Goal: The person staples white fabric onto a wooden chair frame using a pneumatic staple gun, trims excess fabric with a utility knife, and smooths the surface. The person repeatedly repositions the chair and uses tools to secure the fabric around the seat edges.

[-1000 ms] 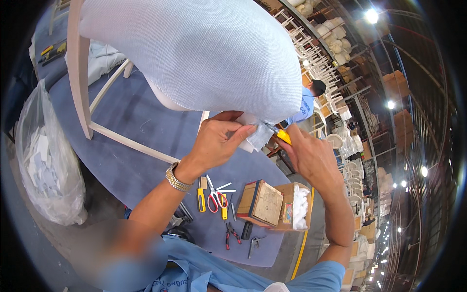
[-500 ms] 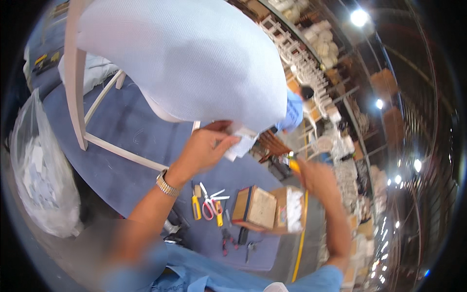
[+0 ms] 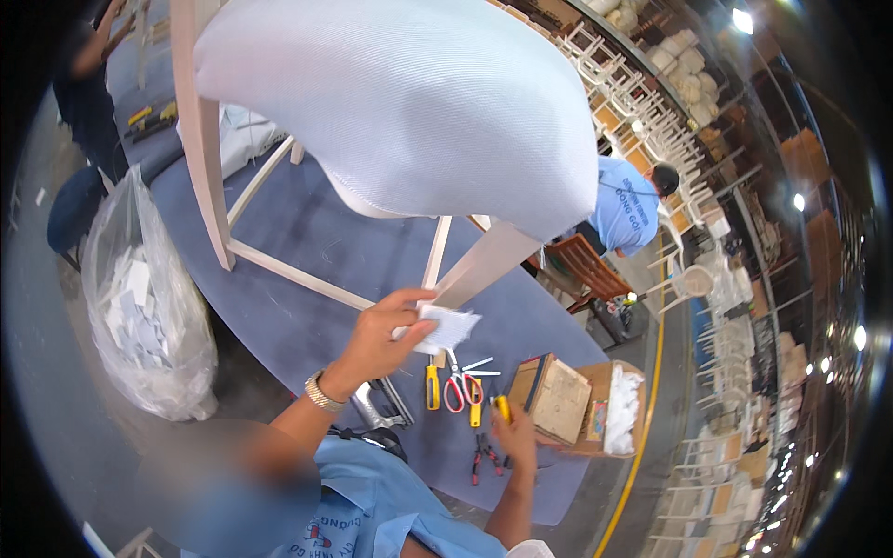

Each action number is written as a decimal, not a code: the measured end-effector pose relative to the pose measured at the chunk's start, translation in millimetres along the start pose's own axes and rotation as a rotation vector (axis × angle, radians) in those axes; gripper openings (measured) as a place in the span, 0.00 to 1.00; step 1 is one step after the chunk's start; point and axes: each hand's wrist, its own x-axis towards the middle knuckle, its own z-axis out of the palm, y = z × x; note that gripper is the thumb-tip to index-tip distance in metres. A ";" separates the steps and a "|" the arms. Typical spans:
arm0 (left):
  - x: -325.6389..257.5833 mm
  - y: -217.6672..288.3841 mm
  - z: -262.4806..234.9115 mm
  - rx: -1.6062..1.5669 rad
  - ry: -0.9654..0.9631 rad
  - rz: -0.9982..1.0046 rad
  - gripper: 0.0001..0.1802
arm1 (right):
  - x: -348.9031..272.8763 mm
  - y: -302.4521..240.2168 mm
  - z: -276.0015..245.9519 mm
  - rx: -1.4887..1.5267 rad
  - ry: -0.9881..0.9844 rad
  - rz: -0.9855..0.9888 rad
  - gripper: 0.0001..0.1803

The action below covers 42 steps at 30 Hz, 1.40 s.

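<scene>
The chair (image 3: 400, 112) stands on the blue table (image 3: 307, 232), its white padded seat above my hands. My left hand (image 3: 377, 339) pinches a white pad (image 3: 448, 327) against the chair's front leg (image 3: 484, 265); I should press flat and follow the grain. Below that leg, my right hand (image 3: 514, 437) is closed around a yellow tool (image 3: 502, 407), beside the scissors (image 3: 458, 386).
</scene>
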 end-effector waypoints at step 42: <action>88.7 101.2 57.7 -1.089 -0.272 -0.543 0.33 | 121.4 65.0 26.8 0.353 -0.137 -0.008 0.28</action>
